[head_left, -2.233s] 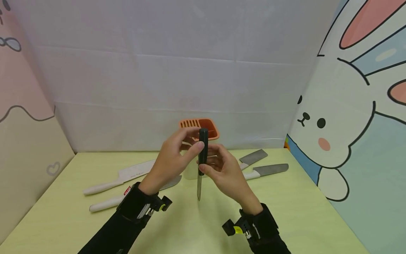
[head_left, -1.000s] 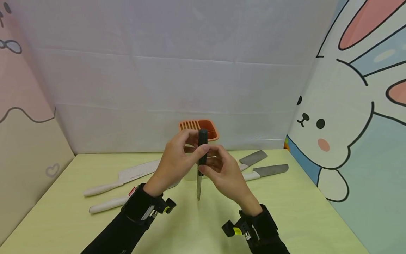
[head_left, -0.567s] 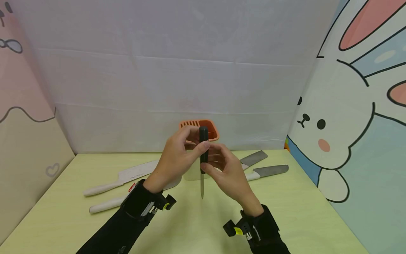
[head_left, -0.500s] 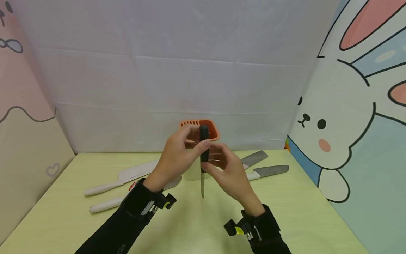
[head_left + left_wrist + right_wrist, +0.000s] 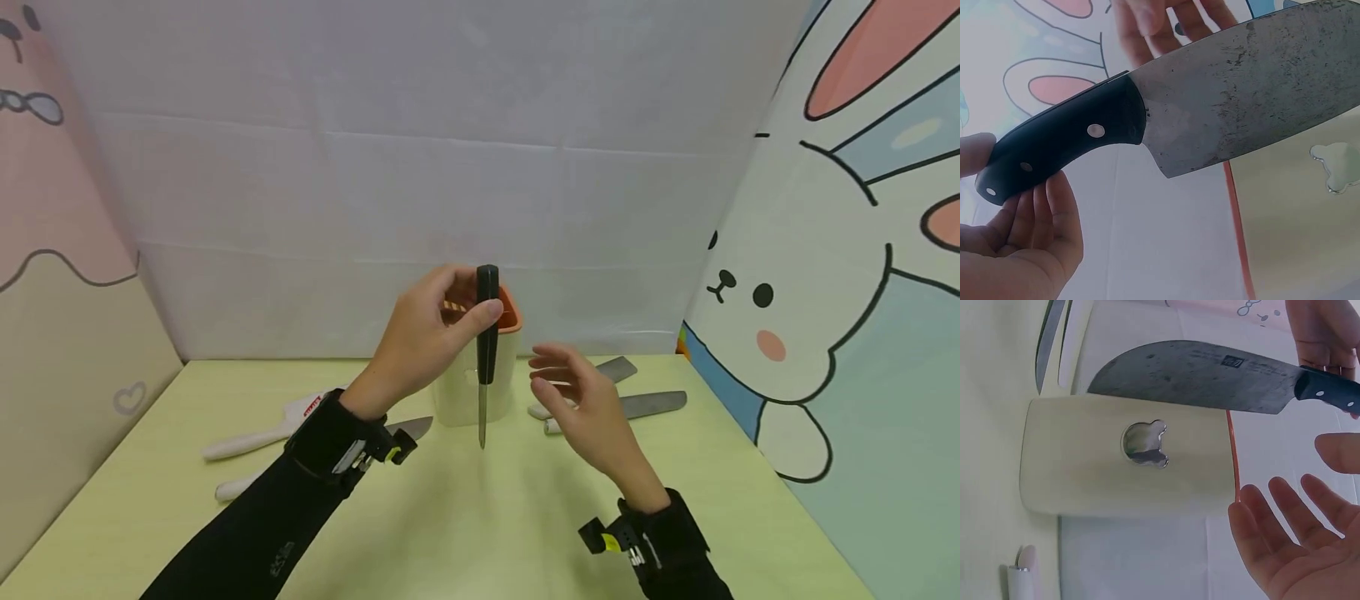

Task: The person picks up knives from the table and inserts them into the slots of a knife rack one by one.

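My left hand (image 5: 423,337) pinches a kitchen knife by its black riveted handle (image 5: 487,333), thumb on the near side. The knife hangs point down, edge-on in the head view, in front of a cream knife holder (image 5: 457,396) with an orange slotted top. Dark marks stain its broad grey blade (image 5: 1241,87) in the left wrist view. To the right, my right hand (image 5: 588,417) stands apart from the knife, fingers relaxed, holding nothing. In the right wrist view, the blade overlaps the holder's upper side, close to a shiny bear-shaped emblem (image 5: 1144,442).
Two white-handled knives lie at the left, one handle (image 5: 247,443) behind the other handle (image 5: 236,488), partly hidden by my left arm. At the right lie two more knives, a nearer grey blade (image 5: 656,404) and a farther one (image 5: 618,368). A white wall (image 5: 420,200) closes the back.
My right hand has let go of the knife handle and moved right. The left hand has raised the knife a little, and more of the holder shows.
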Demonstrator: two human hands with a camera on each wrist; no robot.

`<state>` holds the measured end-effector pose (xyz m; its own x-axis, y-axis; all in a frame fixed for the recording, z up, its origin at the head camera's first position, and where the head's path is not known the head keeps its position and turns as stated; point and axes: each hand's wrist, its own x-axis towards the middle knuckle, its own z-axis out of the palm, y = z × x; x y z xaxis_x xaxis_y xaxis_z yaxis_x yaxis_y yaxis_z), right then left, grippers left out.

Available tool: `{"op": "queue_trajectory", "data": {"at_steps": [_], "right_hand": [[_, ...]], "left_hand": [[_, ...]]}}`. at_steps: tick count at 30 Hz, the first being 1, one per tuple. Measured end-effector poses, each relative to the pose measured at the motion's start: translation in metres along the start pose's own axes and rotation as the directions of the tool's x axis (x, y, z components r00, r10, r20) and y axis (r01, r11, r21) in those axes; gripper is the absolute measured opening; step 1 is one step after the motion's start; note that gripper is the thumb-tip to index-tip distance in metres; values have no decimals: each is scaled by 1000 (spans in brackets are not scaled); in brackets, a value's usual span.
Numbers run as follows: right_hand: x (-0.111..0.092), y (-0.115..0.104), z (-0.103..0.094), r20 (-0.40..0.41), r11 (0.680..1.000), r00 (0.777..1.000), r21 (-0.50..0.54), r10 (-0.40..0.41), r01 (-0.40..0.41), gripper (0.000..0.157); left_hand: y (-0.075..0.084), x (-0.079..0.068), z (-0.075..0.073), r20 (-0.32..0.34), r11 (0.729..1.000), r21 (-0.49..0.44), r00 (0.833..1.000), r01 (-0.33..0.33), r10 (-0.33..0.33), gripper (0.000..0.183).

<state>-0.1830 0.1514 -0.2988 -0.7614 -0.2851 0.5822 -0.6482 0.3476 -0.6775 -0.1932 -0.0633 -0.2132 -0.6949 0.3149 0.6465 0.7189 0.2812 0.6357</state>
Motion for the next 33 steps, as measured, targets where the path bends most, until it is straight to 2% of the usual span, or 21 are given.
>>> {"op": "queue_trajectory", "data": {"at_steps": [7, 12, 15, 22, 27, 30, 33], "right_hand": [[-10, 53, -10, -10, 994, 999, -104, -46, 44, 41], [-15, 78, -21, -26, 959, 993, -264, -114, 103, 44], [-16, 88, -26, -33, 938, 992, -328, -125, 108, 44], [-19, 99, -32, -10, 920, 996, -385, -85, 74, 43], [-26, 104, -32, 31, 903, 999, -428, -18, 29, 45], [-31, 107, -34, 69, 891, 997, -454, 34, 1, 47], [-37, 108, -37, 105, 887, 993, -461, 48, 5, 48]], "left_hand": [[7, 18, -10, -14, 1000, 4, 1000, -19, 20, 22], [13, 31, -16, -5, 999, -1, 999, -42, 42, 22], [18, 38, -19, -3, 999, 9, 999, -49, 49, 22], [31, 52, -27, -10, 999, 25, 999, -47, 48, 23], [40, 63, -32, -25, 998, 35, 999, -46, 47, 23], [40, 71, -34, -29, 998, 40, 998, -58, 59, 24], [35, 82, -35, -40, 997, 52, 997, -62, 64, 25]]}}
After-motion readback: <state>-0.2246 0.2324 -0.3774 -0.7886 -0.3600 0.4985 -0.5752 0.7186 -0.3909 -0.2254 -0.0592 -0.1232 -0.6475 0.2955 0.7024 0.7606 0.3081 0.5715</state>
